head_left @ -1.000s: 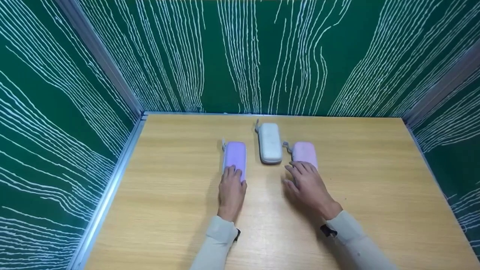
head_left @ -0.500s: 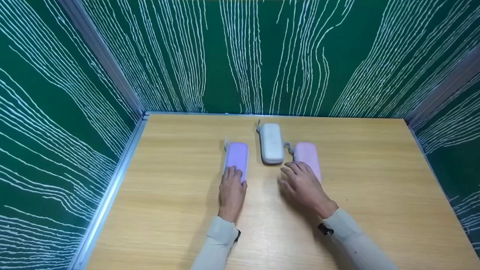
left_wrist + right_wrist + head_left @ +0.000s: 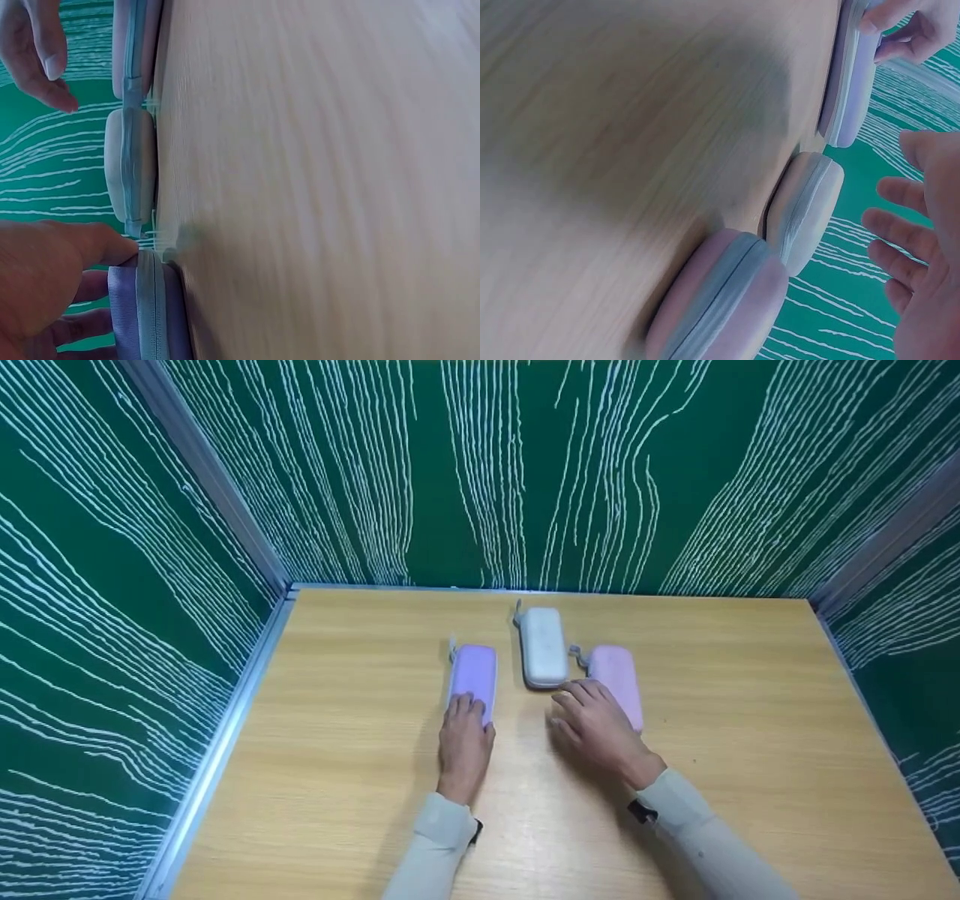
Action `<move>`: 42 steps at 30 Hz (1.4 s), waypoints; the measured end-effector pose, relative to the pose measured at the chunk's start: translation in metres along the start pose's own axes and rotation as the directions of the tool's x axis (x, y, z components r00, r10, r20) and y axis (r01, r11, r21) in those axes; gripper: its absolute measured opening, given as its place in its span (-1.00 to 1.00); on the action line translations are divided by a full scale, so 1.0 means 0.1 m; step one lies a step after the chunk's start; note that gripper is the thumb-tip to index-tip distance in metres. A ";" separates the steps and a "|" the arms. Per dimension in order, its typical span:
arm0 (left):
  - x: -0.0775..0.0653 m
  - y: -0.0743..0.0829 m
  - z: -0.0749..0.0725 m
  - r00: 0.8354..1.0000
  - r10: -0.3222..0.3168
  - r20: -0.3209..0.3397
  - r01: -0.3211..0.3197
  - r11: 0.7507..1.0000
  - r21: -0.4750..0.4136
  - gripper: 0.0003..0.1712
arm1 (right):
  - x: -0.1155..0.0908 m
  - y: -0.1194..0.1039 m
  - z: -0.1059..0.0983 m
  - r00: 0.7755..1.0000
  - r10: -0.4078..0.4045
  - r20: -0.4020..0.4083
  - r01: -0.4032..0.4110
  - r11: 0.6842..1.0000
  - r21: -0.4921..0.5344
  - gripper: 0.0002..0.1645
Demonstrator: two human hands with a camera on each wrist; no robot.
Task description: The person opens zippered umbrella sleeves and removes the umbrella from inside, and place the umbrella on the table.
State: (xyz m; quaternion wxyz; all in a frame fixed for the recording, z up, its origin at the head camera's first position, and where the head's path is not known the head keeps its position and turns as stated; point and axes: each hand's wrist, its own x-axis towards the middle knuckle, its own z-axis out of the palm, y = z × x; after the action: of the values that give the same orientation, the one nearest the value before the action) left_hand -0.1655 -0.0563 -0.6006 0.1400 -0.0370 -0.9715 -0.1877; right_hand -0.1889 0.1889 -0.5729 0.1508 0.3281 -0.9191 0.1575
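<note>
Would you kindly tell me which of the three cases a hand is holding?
The purple case, leftmost in the head view: the left hand grips its near end. No hand touches the pale grey case or the pink case.

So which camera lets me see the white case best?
The head view: looking down, it shows almost the whole top of the white case, plus its little strap. The left wrist view shows it edge-on, with its zip; the right wrist view shows its zipped side at a slant.

Three zippered cases (image 3: 474, 669) (image 3: 544, 647) (image 3: 619, 682), one wood-grained table (image 3: 322, 712)
</note>
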 end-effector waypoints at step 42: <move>0.21 0.03 -0.10 0.998 0.036 0.057 -0.044 0.990 0.138 -0.59 | 0.68 -0.02 0.16 0.999 0.029 0.033 -0.031 0.999 0.039 -0.71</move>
State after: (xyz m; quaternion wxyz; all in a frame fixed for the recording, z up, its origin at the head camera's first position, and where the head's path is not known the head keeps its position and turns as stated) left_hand -0.1828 -0.0573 -0.5846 0.1195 -0.0518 -0.9847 -0.1157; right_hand -0.2405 0.1435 -0.5609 0.1270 0.3196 -0.9230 0.1723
